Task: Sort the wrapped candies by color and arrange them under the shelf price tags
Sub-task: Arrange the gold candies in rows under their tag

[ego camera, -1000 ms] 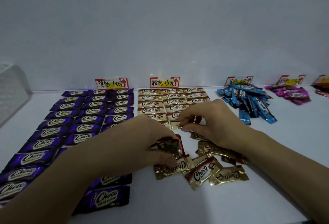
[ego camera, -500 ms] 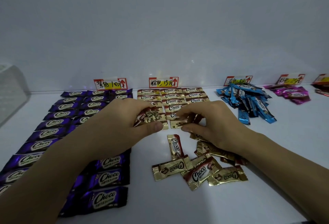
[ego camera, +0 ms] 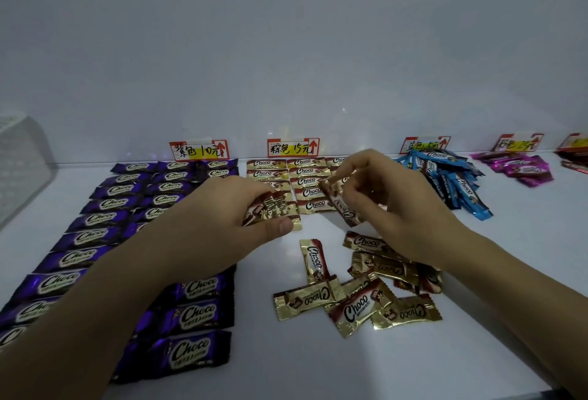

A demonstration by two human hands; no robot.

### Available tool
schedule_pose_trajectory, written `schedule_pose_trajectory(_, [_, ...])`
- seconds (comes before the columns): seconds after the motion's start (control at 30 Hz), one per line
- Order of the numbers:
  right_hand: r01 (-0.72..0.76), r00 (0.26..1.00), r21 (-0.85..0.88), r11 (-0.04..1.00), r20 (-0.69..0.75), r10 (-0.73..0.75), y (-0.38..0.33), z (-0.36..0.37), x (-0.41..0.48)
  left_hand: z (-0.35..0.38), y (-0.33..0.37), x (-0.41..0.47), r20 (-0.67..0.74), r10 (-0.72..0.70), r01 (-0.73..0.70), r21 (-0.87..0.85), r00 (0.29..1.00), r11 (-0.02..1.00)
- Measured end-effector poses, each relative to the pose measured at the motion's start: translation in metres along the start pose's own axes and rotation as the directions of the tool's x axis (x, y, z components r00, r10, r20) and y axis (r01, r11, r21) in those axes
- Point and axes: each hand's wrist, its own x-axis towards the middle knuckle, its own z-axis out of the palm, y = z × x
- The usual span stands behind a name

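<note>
Gold-brown Choco candies lie in neat rows (ego camera: 307, 182) under the middle price tag (ego camera: 292, 147). My left hand (ego camera: 229, 215) pinches a gold candy (ego camera: 270, 208) at the rows' lower left end. My right hand (ego camera: 388, 199) holds another gold candy (ego camera: 339, 204) lifted and tilted just above the rows' right side. A loose pile of gold candies (ego camera: 359, 291) lies nearer me, partly under my right wrist. Purple candies (ego camera: 133, 205) fill ordered rows under the left price tag (ego camera: 199, 150).
A heap of blue candies (ego camera: 445, 177) sits under the blue tag (ego camera: 426, 145), with magenta candies (ego camera: 521, 169) farther right and red ones at the frame edge. A white basket (ego camera: 22, 164) stands at the far left. The white shelf (ego camera: 525, 256) ends at a back wall.
My left hand carried a gold candy from the loose pile up to the rows. My right hand lifted its candy off the shelf and moved it up and right.
</note>
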Motion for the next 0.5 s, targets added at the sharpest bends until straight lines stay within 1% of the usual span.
schedule_pose_trajectory(0.03, [-0.035, 0.999, 0.066, 0.997, -0.005, 0.035, 0.000, -0.001, 0.000, 0.001, 0.000, 0.000, 0.002, 0.004, -0.004, 0.001, 1.000, 1.000])
schedule_pose_trajectory(0.07, [-0.053, 0.999, 0.072, 0.996, 0.003, 0.053, 0.001, 0.000, 0.001, 0.001, 0.000, 0.000, 0.004, 0.008, -0.008, 0.010, 1.000, 1.000])
schedule_pose_trajectory(0.17, [-0.139, 0.989, -0.038, 0.990, 0.049, 0.140, 0.006, 0.003, 0.004, 0.001, 0.003, 0.000, -0.024, 0.012, -0.010, 0.081, 1.000, 0.997])
schedule_pose_trajectory(0.23, [-0.199, 0.976, -0.068, 0.978, 0.081, 0.204, 0.008, 0.001, 0.004, 0.002, 0.002, 0.000, -0.057, 0.022, -0.016, 0.109, 0.998, 0.994])
schedule_pose_trajectory(0.3, [-0.171, 0.981, -0.074, 0.983, 0.085, 0.177, 0.008, -0.002, 0.001, 0.005, -0.002, 0.000, -0.085, 0.049, -0.040, 0.112, 0.995, 0.993])
schedule_pose_trajectory(0.37, [-0.111, 0.993, -0.097, 0.989, 0.033, 0.115, 0.006, -0.002, -0.001, 0.007, -0.007, 0.000, -0.107, 0.066, -0.053, 0.120, 0.992, 0.991])
schedule_pose_trajectory(0.43, [-0.016, 0.999, -0.183, 0.983, -0.053, 0.007, 0.005, 0.002, -0.002, 0.008, -0.009, 0.001, -0.115, 0.086, -0.071, 0.123, 0.990, 0.990])
schedule_pose_trajectory(0.5, [0.040, 0.993, -0.267, 0.963, -0.099, -0.069, 0.007, 0.008, -0.001, 0.007, -0.007, 0.001, -0.115, 0.110, -0.095, 0.128, 0.987, 0.987])
